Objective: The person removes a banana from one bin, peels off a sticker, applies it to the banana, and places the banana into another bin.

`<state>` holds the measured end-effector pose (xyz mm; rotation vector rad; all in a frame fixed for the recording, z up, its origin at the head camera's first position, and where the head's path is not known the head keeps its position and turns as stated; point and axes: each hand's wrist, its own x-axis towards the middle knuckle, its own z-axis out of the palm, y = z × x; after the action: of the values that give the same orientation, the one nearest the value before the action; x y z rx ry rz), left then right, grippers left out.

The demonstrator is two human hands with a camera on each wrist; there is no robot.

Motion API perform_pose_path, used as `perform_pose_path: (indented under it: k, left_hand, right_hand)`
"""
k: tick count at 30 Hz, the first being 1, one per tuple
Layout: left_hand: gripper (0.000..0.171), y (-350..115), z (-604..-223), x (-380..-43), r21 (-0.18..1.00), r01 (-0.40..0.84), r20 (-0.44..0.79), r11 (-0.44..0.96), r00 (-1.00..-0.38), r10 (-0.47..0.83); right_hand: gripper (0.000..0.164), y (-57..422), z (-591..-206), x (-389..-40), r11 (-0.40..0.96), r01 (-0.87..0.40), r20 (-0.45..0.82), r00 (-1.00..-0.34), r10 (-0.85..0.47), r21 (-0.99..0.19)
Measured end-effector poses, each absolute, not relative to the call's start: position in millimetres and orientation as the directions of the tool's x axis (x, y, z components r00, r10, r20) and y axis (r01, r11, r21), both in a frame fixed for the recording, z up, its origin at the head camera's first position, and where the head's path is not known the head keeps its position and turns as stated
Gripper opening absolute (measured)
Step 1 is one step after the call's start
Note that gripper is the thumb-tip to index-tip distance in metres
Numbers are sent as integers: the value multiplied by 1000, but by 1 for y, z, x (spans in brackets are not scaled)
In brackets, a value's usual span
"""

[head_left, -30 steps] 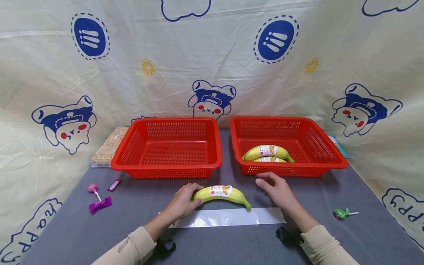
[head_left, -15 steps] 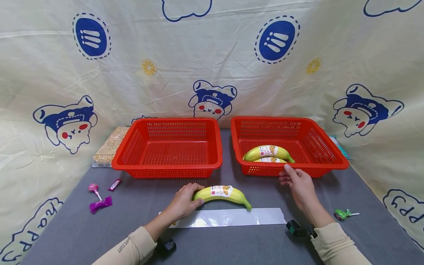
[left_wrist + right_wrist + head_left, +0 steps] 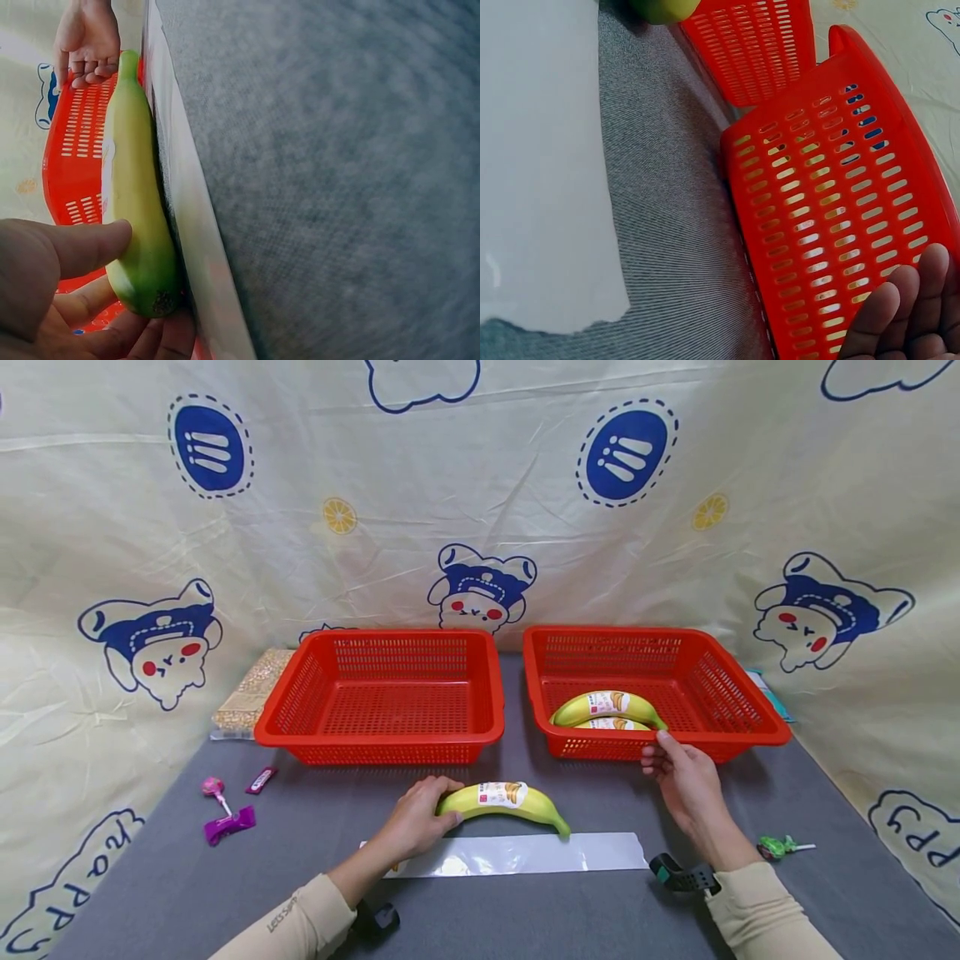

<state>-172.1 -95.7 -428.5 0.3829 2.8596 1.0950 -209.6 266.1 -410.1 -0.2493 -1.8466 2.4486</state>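
Note:
Near the middle of the table, a yellow-green banana (image 3: 504, 802) with a white label lies along the far side of a white strip (image 3: 517, 853). My left hand (image 3: 418, 814) holds its left end; in the left wrist view the thumb (image 3: 101, 244) lies on one side and fingers (image 3: 124, 337) curl under the tip. My right hand (image 3: 688, 781) is at the front rim of the right red basket (image 3: 738, 745), thumb right by the rim and fingers loosely bent beside the perforated wall. Inside that basket rest two labelled bananas (image 3: 637, 708), one partly hidden.
A second red basket (image 3: 375, 752) stands to the left, with a bag of grains (image 3: 251, 693) beside it. Sweets lie at left: a pink lollipop (image 3: 213, 788), a purple wrapped candy (image 3: 230, 825) and a small dark-pink packet (image 3: 261, 780). A green lollipop (image 3: 777, 847) lies at right.
My right hand has moved right, from near the banana's stem end to the right basket's front rim. The left hand and its banana have stayed in place.

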Motion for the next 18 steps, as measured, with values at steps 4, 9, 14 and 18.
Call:
perform_pose_path:
  k: [4, 9, 14, 18]
  left_hand:
    - [37, -95, -427, -171, 671, 193, 20, 716, -970, 243]
    - [39, -94, -419, -168, 698, 202, 30, 687, -967, 254]
    - [38, -86, -399, -166, 722, 295, 127, 626, -946, 299]
    - [38, -69, -375, -167, 747, 343, 172, 570, -927, 332]
  right_hand:
    - [29, 267, -411, -209, -279, 52, -97, -984, 151, -959]
    - [31, 267, -411, -209, -262, 57, -98, -984, 146, -963]
    - [31, 268, -412, -210, -254, 46, -86, -985, 149, -966]
    - [30, 269, -413, -211, -259, 49, -91, -984, 155, -965]
